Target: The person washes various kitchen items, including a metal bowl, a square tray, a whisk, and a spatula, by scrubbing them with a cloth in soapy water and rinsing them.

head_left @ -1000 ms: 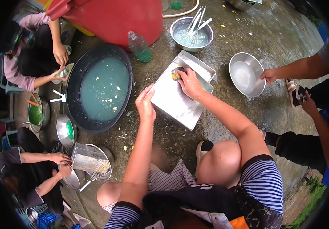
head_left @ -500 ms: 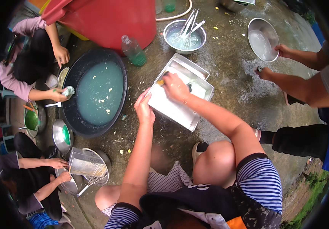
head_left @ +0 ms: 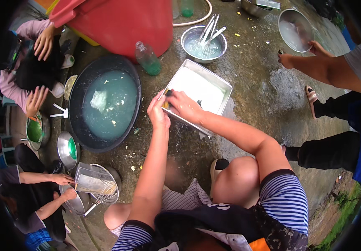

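A rectangular metal baking pan (head_left: pixel 203 88) is tilted in front of me, with whitish suds and a few dark bits inside. My left hand (head_left: pixel 158 112) is closed around its left edge. Inside the same corner, my right hand (head_left: pixel 184 106) presses a yellow-and-dark scrub sponge (head_left: pixel 166 101) against the wall, mostly covering it with the fingers. Left of the pan stands a wide black basin (head_left: pixel 135 113) of cloudy bluish water, with a pale wad of cloth (head_left: pixel 99 100) floating in it.
A steel bowl of whisks (head_left: pixel 203 44) and a bottle with green liquid (head_left: pixel 148 60) stand beyond, beside a big red tub (head_left: pixel 122 25). Two co-workers squat at left near metal bowls (head_left: pixel 68 149). At right another person holds a steel bowl (head_left: pixel 296 31). The concrete is wet.
My right hand has moved with the sponge toward the pan's left corner, and the pan has turned and tilted. The co-worker's cloth now floats in the basin. The person at right has shifted their bowl farther away.
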The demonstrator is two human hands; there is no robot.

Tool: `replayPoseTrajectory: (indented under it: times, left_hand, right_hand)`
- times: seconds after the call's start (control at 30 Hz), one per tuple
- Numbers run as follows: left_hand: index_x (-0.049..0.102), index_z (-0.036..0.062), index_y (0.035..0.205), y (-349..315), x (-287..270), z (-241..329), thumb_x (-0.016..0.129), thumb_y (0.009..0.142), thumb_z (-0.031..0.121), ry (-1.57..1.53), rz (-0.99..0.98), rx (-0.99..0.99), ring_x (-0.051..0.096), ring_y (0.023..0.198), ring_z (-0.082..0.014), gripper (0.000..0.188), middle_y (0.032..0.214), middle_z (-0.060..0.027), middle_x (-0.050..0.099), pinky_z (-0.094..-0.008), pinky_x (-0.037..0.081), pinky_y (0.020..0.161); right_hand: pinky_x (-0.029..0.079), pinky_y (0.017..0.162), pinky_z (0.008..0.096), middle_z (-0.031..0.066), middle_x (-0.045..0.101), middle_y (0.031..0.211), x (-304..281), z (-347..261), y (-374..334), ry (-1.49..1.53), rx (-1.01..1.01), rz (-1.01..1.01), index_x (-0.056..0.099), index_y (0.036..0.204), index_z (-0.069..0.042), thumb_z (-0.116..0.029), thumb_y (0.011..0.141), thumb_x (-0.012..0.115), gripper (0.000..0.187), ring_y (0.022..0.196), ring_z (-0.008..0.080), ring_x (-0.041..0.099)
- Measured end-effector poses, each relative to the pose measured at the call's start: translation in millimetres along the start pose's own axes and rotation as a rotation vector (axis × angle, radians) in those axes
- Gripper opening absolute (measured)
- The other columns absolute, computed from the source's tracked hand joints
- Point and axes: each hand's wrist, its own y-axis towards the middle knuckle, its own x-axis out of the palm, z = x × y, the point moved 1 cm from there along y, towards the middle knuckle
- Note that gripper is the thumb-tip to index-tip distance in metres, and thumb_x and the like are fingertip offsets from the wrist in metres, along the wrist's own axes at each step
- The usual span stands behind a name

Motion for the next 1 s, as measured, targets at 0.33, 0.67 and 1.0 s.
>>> replayPoseTrajectory:
  times: [0.33, 0.67, 1.0]
  left_hand:
    - [0.053, -0.0067, 0.102, -13.5, -4.1, -6.3, 0.053, 0.074, -0.001, 0.042, -0.008, -0.063, 0.056, 0.088, -0.0188, 0.028, 0.098, -0.0141, 0.057, -0.0267, 0.044, 0.079]
    - [0.050, -0.0058, 0.108, 3.3, -18.0, -9.4, 0.052, 0.079, 0.006, -0.003, -0.125, -0.104, 0.052, 0.095, -0.0193, 0.032, 0.102, -0.0132, 0.055, -0.0294, 0.041, 0.083]
    - [0.050, -0.0048, 0.105, 13.2, -57.9, 11.4, 0.055, 0.078, 0.010, -0.053, -0.034, -0.027, 0.054, 0.093, -0.0221, 0.031, 0.100, -0.0137, 0.056, -0.0332, 0.041, 0.085]
  right_hand:
    - [0.042, 0.076, 0.0400, 0.0190, 0.047, 0.091, -17.8, 66.1, -3.2, -0.243, 0.545, 0.178, 0.052, 0.090, 0.000, -0.006, 0.071, 0.048, 0.020, 0.090, 0.0336, 0.045]
    - [0.041, 0.076, 0.0395, 0.0188, 0.044, 0.095, 20.4, -7.2, 5.5, 0.247, 0.269, -0.195, 0.054, 0.094, -0.004, -0.013, 0.071, 0.052, 0.025, 0.088, 0.0346, 0.047]
    - [0.045, 0.072, 0.0371, 0.0117, 0.052, 0.090, -23.8, 3.8, -35.9, 0.135, -0.124, -0.576, 0.059, 0.079, -0.014, -0.011, 0.066, 0.055, 0.014, 0.082, 0.0290, 0.052]
